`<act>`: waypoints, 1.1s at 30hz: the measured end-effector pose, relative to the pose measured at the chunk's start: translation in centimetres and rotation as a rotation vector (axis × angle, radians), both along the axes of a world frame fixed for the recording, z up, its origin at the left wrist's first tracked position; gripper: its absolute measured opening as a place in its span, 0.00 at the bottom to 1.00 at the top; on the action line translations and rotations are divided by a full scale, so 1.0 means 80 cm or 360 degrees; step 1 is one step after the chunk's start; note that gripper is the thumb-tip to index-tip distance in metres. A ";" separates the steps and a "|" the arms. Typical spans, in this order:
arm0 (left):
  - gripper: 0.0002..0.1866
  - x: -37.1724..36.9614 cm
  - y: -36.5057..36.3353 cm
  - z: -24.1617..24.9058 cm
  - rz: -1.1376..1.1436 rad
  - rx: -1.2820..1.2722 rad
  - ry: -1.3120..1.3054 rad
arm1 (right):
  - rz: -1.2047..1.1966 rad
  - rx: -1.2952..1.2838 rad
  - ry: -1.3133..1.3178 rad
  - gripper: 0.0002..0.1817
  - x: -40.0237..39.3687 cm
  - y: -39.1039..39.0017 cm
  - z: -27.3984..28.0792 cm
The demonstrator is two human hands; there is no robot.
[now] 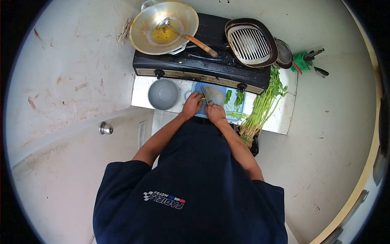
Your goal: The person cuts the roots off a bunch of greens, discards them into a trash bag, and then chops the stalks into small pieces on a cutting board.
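Observation:
My right hand (215,112) is closed round a knife (204,93), its thin blade pointing away from me over a blue cutting board (217,90). Just left of the blade, my left hand (192,105) has its fingers curled down on green stems (202,99), of which only a little shows. On the board's right part lie cut green leaves (239,98) and a few loose pale stems (236,115). A large bunch of leafy greens with roots (263,103) rests beside the board on the right. The grey bowl (163,94) stands to the left.
Behind the board is a black gas stove (203,61). It carries a wok (140,30) with yellow oil and a wooden-handled ladle (201,44), and a grill pan (251,44). A pot (283,53) and a green basket (300,61) of utensils stand right. Walls enclose both sides.

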State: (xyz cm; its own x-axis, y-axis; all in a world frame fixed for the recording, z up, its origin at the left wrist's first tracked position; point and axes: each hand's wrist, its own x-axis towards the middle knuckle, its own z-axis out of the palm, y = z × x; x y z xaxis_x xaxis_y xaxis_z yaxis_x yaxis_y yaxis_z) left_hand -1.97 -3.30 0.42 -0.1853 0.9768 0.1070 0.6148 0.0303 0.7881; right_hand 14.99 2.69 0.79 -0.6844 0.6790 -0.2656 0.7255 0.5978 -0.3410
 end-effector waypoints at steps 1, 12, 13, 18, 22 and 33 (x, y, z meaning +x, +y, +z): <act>0.10 -0.001 0.000 0.000 -0.0002 0.0006 0.0008 | -0.0016 -0.0004 0.0021 0.19 0.001 -0.001 0.004; 0.09 0.001 0.000 -0.002 0.0029 -0.0053 -0.0050 | -0.0012 0.0041 0.0013 0.23 0.025 -0.010 0.013; 0.09 0.001 0.000 -0.001 0.0031 -0.0049 -0.0057 | -0.0021 0.0021 0.0020 0.23 0.025 -0.009 0.014; 0.09 0.001 0.002 0.000 0.0016 -0.0015 -0.0011 | 0.0020 -0.0033 0.0014 0.25 0.026 -0.011 0.020; 0.09 0.002 0.001 0.003 0.0052 -0.0025 -0.0028 | 0.0025 -0.0049 -0.0016 0.24 0.025 -0.011 0.023; 0.08 0.003 0.001 0.004 0.0059 -0.0046 -0.0090 | 0.0081 -0.0018 -0.0041 0.19 0.016 -0.001 0.015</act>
State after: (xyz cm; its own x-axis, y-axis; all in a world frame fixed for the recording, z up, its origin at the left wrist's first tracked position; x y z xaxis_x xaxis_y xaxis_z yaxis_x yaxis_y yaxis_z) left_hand -1.75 -3.19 0.71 -0.2265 0.9717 0.0672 0.5675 0.0755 0.8199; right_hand 16.23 2.61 1.99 -0.7107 0.6405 -0.2912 0.7030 0.6303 -0.3294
